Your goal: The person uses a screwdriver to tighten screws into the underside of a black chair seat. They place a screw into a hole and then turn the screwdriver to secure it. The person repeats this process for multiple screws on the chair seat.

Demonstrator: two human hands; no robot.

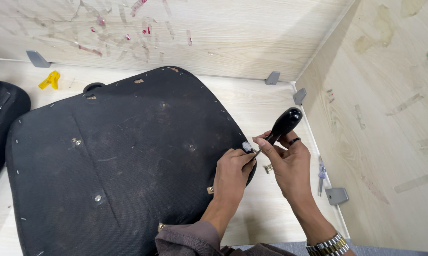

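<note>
While the black seat cushion (124, 156) lies underside up on the pale wooden table (266, 208), the left hand (232, 171) pinches its right edge, fingers curled on the fabric; right hand (290, 163) is clenched round a black-handled tool (281, 125), tip at the cushion edge beside the left fingers. Yellow clip (50, 80) far left by the back panel, grey brackets (337, 195) along the walls, wristwatch (329, 246) on right wrist

Pale wood-grain walls (233, 38) with grey corner brackets (272, 77) enclose the tabletop (266, 208).
</note>
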